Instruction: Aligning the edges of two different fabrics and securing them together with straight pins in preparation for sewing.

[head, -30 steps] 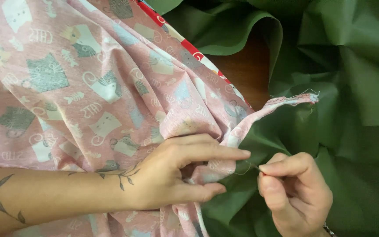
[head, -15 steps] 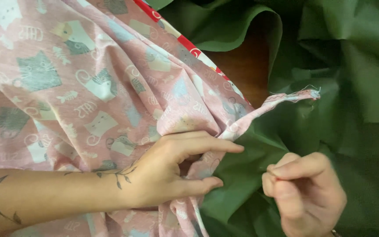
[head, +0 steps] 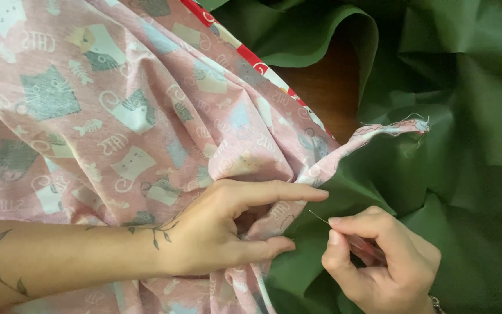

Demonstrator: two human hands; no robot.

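Head view: left hand (head: 222, 232) pinches pink printed fabric (head: 117, 116) loosely; right hand (head: 379, 261) pinches a needle (head: 319, 218) over green cloth (head: 466, 174).

Dark wooden tabletop (head: 326, 87) shows through in a gap near the top centre, between the folds. A red strip with white round marks (head: 245, 52) runs diagonally from the top edge down toward the middle, with a pale patterned bit just beside it. A thin bracelet (head: 435, 303) sits at bottom right, mostly cut off by the frame edge.
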